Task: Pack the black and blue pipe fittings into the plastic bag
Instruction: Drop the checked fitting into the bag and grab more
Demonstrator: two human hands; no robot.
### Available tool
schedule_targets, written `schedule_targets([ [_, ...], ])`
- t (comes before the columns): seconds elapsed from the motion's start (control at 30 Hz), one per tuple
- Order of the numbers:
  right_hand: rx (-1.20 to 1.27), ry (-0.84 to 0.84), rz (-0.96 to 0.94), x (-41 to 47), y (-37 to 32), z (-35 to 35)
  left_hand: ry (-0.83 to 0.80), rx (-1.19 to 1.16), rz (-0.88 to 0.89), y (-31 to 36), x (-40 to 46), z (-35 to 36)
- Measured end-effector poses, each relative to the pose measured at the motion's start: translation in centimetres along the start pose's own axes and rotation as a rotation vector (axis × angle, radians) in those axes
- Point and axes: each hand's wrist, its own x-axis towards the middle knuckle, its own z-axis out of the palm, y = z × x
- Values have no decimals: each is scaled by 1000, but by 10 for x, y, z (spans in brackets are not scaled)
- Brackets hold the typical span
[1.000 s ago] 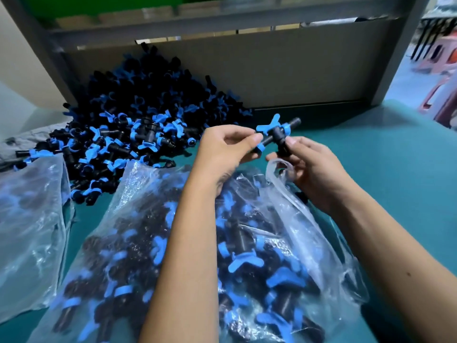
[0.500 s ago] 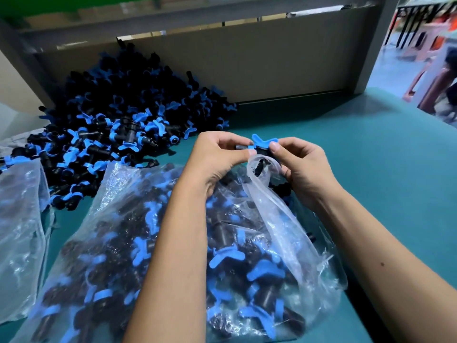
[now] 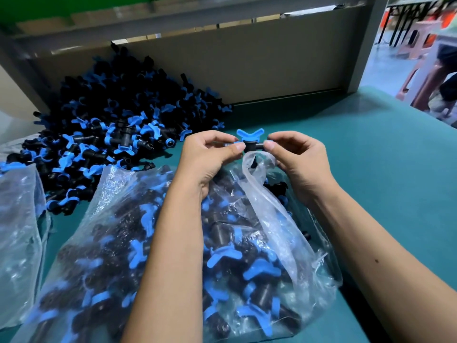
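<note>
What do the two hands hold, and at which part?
Both hands, left hand and right hand, pinch one black pipe fitting with blue winged handle by its two side ends.

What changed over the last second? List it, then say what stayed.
The black tee fitting with the blue wing handle, pinched by left hand and right hand, came down to the clear plastic bag mouth, handle turned upward. The loose fitting pile stayed.
</note>
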Motion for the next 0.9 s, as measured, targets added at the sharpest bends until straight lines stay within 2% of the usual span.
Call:
schedule_targets([
  [0.13, 53, 61, -1, 4, -2, -10, 51, -91, -19, 1, 1, -6],
  [0.27, -8, -26, -70, -1, 2, 0, -60, 29, 28, 2, -2, 3],
  [0.43, 9, -63, -80, -2, 3, 2, -88, 86, 28, 3, -2, 4],
  [0.6, 53, 106, -52, 7, 1, -10, -21, -36, -9, 3, -1, -2],
  [0.77, -121, 107, -147, 2, 3, -1, 32, -85, -29, 8, -3, 2],
  [0.9, -429, 44, -230, -2, 2, 3, 65, -127, -21, 11, -3, 5],
])
